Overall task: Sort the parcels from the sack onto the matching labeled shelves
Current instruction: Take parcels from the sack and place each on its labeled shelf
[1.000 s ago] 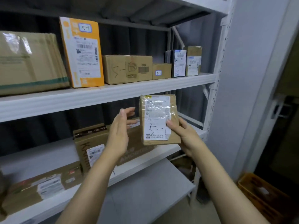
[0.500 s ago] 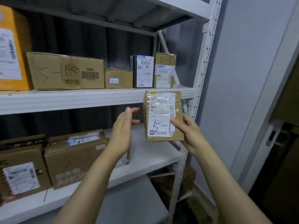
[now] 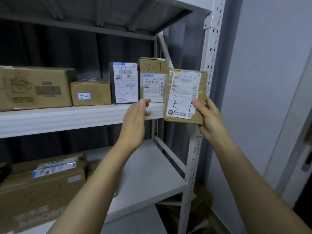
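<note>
Your right hand (image 3: 210, 120) grips the parcel (image 3: 185, 92) at its lower right corner, with the thumb on the front label and the fingers curled behind. The parcel is upright, marked 5-1, and held in the air in front of the post (image 3: 213, 48), just at 3 o'clock of the tall box (image 3: 152, 68). Your left hand (image 3: 135, 122) is at 9 o'clock of the parcel, apart from it, fingers straight and holding nothing. It is in front of the shelf (image 3: 67, 119) lip; can't tell if it touches. On the shelf, going toward 9 o'clock: tall box, black box (image 3: 125, 85), small box (image 3: 91, 92), all marked 5-1, then big box (image 3: 35, 88). The lower shelf (image 3: 152, 174) at 6 o'clock carries a low box (image 3: 42, 191) at its left.
</note>
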